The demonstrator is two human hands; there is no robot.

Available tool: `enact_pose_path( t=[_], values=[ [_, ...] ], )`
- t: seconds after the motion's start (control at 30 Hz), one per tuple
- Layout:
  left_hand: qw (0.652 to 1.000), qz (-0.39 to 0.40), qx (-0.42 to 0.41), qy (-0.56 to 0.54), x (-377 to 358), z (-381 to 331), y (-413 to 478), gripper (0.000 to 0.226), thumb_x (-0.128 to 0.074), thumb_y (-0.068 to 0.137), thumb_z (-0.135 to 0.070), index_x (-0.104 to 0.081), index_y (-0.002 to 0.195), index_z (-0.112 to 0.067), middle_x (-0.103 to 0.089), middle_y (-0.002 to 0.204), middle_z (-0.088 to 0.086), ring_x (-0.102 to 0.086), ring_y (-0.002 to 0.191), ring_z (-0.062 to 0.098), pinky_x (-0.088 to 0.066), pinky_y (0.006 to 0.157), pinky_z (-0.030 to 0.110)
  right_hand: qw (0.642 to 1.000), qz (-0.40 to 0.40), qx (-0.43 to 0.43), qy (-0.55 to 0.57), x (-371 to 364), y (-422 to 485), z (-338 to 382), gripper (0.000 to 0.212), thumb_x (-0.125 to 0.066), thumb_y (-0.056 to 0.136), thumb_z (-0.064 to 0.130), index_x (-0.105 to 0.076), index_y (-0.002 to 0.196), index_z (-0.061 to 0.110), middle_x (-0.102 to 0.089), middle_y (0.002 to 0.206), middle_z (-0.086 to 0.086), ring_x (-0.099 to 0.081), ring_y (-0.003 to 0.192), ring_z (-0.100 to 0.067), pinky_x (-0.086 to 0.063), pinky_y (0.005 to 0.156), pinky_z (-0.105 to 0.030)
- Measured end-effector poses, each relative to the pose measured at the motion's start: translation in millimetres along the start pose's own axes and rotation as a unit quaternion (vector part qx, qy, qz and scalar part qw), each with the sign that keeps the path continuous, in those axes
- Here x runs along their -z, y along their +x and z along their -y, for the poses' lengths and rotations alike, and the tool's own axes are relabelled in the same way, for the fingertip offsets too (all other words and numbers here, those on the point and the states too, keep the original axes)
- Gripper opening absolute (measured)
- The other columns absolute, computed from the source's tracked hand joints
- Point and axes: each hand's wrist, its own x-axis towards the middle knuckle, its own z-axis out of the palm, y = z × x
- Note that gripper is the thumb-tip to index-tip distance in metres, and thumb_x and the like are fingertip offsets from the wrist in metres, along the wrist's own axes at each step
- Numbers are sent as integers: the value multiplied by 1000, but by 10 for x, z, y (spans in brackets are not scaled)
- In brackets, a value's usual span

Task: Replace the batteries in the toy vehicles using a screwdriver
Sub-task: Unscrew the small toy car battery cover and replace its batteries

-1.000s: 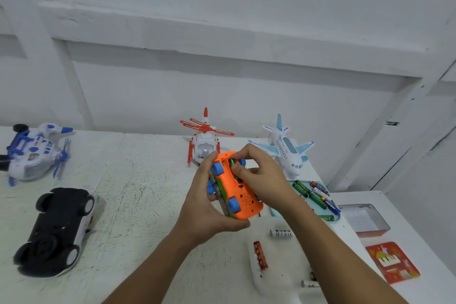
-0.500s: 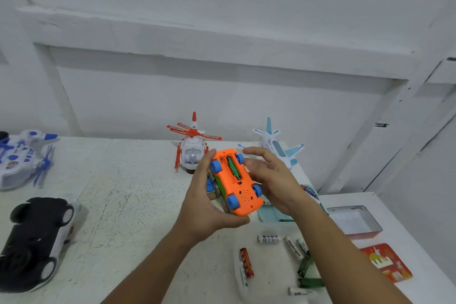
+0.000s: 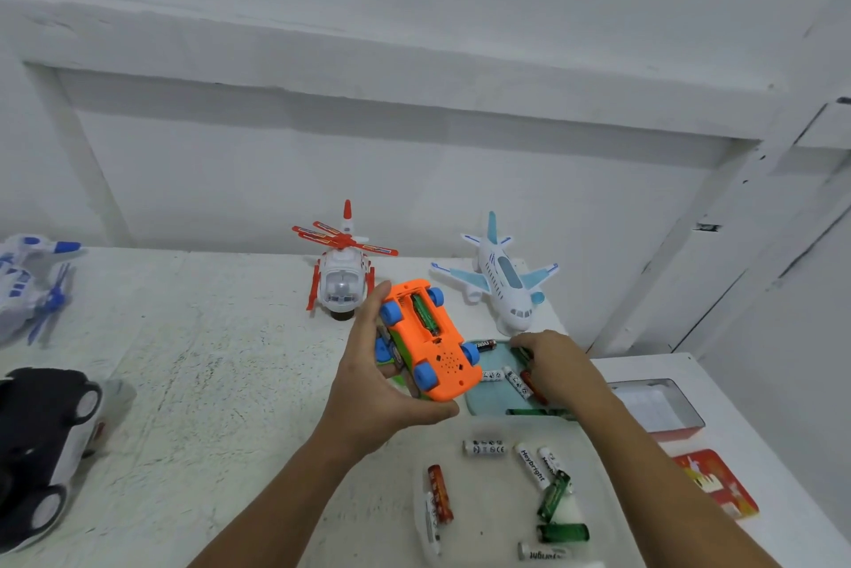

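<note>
Five toy vehicles are standing in view: orange car, helicopter, airliner, blue-and-white plane, black car. Eight loose batteries are lying on the table, and more are on a teal tray.

The left hand is gripping the upturned orange car, thumb under its near end, with one green battery sitting in its open bay. The right hand is lying palm-down over the tray, fingers curling onto batteries. I cannot tell whether they are pinching one.
</note>
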Motion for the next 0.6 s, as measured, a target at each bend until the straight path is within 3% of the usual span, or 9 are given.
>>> enact_pose_path(
  t=[0.2,0.27,0.37,0.43,0.5,0.6],
  values=[
    [1000,-2,7,5,16,22,-10,129,-98,45,-11,-24,147,-42,-34,147,-20,-46,128,2,-58,79,26,997,-4,-23,71,-35,51,5,44,-48,87,-1,-60,120,26,-64,117,-6,-58,100,-21,-46,76,-26],
    [1000,-3,13,7,30,19,-16,130,-98,45,-13,-23,147,-43,-34,147,-19,-45,129,5,-59,82,29,995,-1,-26,98,-26,47,7,44,-46,87,-3,-61,115,28,-64,104,-6,-56,88,-20,-44,67,-26],
    [1000,-3,18,4,62,23,-30,130,-98,45,-10,-23,147,-43,-35,146,-18,-46,126,0,-58,79,24,983,-37,-23,176,40,33,15,38,-47,90,-2,-59,102,32,-58,83,0,-52,72,-18,-41,56,-25],
    [1000,-4,22,7,90,31,-39,130,-98,45,-11,-23,146,-43,-35,146,-19,-46,126,0,-57,79,22,957,-58,-20,284,155,-8,86,31,-50,95,3,-60,102,31,-61,82,-3,-56,65,-19,-48,58,-29],
    [1000,-5,25,13,118,31,-45,130,-98,45,-15,-22,146,-45,-34,146,-19,-45,129,4,-57,82,22,902,-53,-14,429,309,-103,246,28,-55,94,3,-62,107,27,-64,80,-8,-59,59,-17,-53,64,-38],
    [1000,-6,20,17,161,27,-54,129,-98,45,-15,-23,144,-46,-34,141,-31,-43,125,-7,-55,76,16,857,-50,26,512,506,-270,577,24,-60,91,1,-62,107,18,-68,79,-7,-60,57,-8,-49,55,-22]
  ],
)
